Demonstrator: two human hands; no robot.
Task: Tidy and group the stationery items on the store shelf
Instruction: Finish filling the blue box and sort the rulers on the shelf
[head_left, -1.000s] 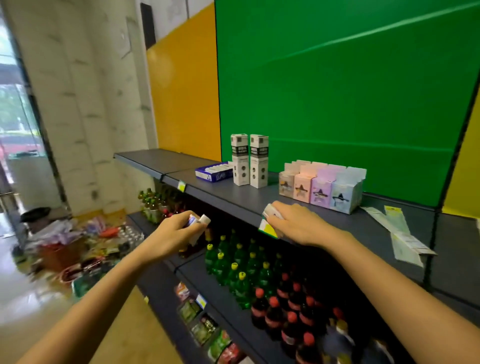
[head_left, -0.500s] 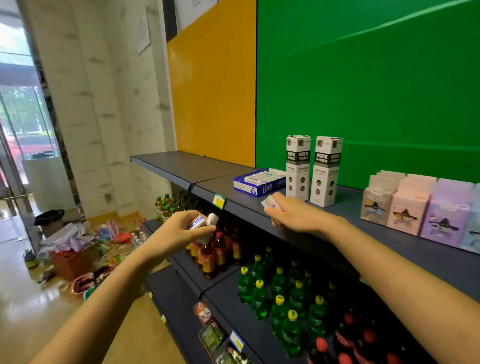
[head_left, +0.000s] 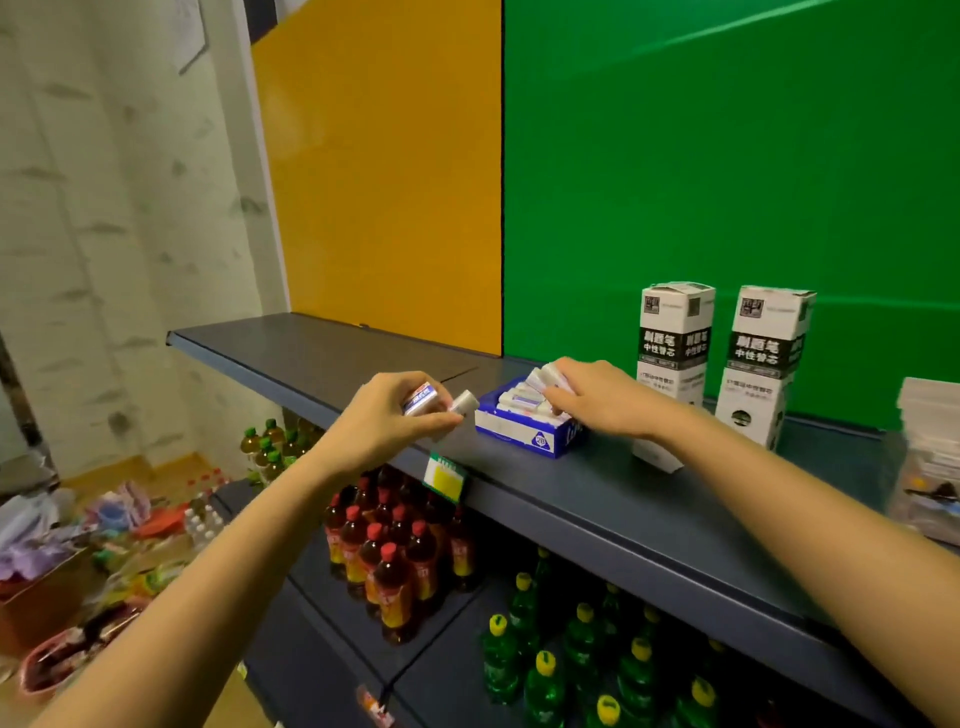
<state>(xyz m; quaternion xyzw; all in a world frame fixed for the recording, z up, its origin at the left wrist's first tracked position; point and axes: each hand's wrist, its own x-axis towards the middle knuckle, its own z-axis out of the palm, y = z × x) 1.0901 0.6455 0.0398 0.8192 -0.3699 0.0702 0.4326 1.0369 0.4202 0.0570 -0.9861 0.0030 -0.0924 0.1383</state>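
Presently, a white piece (head_left: 550, 375) is pinched in the curled fingers of the right hand (head_left: 597, 400), directly above the open blue box (head_left: 524, 441) on the shelf (head_left: 623, 499). Its long axis is too blurred to be stated. Two further pieces (head_left: 421, 399) are gripped in the left hand (head_left: 384, 421), just beside the box's left wall. The right hand is judged nearer, so only a short lowering is called for.

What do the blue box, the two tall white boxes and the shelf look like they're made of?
Blue box: likely printed cardboard, slightly glossy, with folded edges. Tall white boxes: cardboard, matte print, creased top flaps. Shelf: probably painted metal, given its thin folded front lip and dark satin surface.
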